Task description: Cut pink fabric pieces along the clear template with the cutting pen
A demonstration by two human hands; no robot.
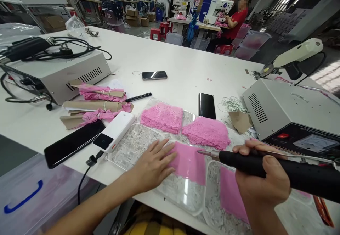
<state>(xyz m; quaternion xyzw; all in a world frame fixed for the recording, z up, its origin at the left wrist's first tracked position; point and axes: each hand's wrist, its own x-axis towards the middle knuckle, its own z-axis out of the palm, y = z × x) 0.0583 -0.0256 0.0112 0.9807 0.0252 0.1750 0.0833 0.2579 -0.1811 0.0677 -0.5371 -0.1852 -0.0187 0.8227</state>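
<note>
Left hand (pixel 152 164) is flat, fingers spread, pressing down on the pink lace strip (pixel 188 162) so it lies still over the clear plate (pixel 183 196) near the front edge of the table (pixel 186 61). Right hand (pixel 265 178) is wrapped tight around the black handle of my hot cutting tool (pixel 265 166), with the metal tip hanging just above the strip's far end, not clearly touching it. Holding it sideways like that keeps the hot end away from my pinning fingers.

Two stacks of pink lace (pixel 183 125) sit just behind the strip, close enough to grab. Another pink piece (pixel 231 194) lies on a second plate under my right wrist, partly covered by my arm, so I can't tell its full shape. Grey control box (pixel 289 111) sits at the right edge, its panel cut off by the tool. White power bank (pixel 115 130) and a dark phone (pixel 73 143) lie toward the front-left corner, with rolled lace bundles (pixel 99 102) behind them. Tool's cord and back end run out of frame.
</note>
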